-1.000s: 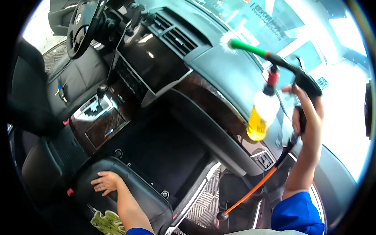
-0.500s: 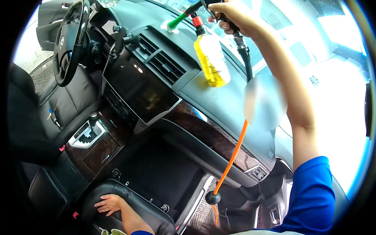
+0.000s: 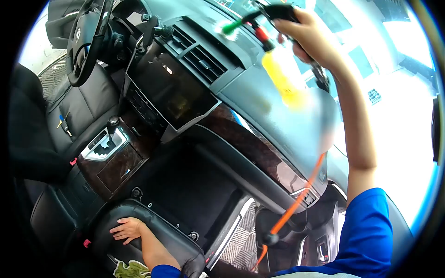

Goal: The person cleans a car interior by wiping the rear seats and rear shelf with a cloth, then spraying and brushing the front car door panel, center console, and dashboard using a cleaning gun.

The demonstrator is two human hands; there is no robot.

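At the lower left, my left hand [image 3: 127, 230] lies flat on the black leather seat [image 3: 174, 236], its fingers spread. My right hand [image 3: 303, 37] is wrapped round the black handle of a spray gun [image 3: 278, 14], raised above the dashboard [image 3: 259, 88]. Under the gun hangs a bottle of yellow liquid [image 3: 282, 76] with a red collar, smeared by motion. The gun's green brush tip [image 3: 230, 28] with white bristles is over the dashboard, near the windshield; contact cannot be made out. An orange hose [image 3: 296, 206] runs down on the right.
A large screen [image 3: 171, 88] and air vents [image 3: 204, 62] are at the centre. Further left are the steering wheel [image 3: 88, 39], gear lever [image 3: 112, 123] and keys [image 3: 64, 125] on the driver's seat. A green-and-white glove [image 3: 132, 269] lies by my left forearm.
The spray gun and my right hand have moved from the right side up and left over the dashboard, then slightly back right. My left hand stays on the seat. The view has shifted.
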